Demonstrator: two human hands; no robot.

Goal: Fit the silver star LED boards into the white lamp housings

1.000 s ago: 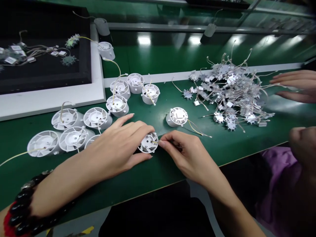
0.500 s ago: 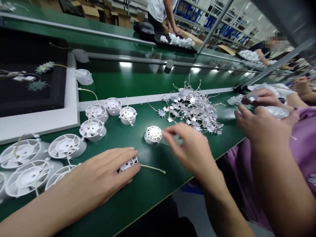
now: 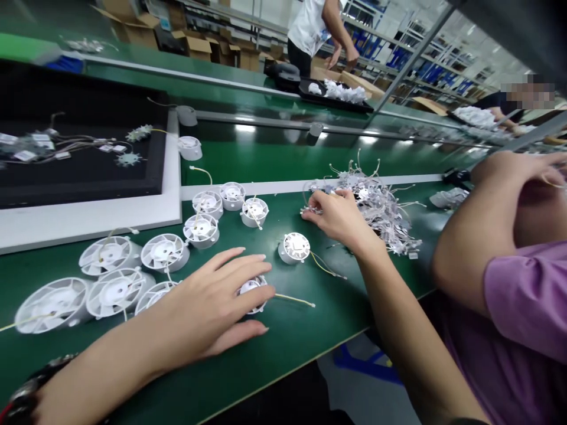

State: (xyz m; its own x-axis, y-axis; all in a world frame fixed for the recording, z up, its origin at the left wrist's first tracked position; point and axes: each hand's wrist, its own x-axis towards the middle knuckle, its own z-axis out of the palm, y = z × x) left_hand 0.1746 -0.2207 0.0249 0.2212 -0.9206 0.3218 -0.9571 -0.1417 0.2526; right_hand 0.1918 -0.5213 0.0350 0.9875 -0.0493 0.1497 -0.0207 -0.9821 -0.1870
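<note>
My left hand (image 3: 212, 301) is spread out over a small white fan housing (image 3: 254, 286), whose wire trails right. Its fingers reach across the housing and partly cover it; the thumb is apart from it. At the left edge of a loose heap of wired star-shaped boards (image 3: 381, 206), my right hand (image 3: 339, 215) is closed, with a star-shaped board (image 3: 312, 209) at its fingertips. Between the hands stands another fan housing (image 3: 296, 248) with a star-shaped board on its top and wires hanging to the right.
Several white fan housings (image 3: 165, 252) stand on the green bench at left. Behind them a black tray (image 3: 88, 177) with a white rim holds more wired boards. A co-worker in a purple sleeve (image 3: 527, 295) sits close at right. Another person (image 3: 310, 29) stands across the bench.
My right hand has left the middle fan housing and moved to the board heap. The fingers of my left hand have spread. The whole view has shifted, moving the bench things rightward.
</note>
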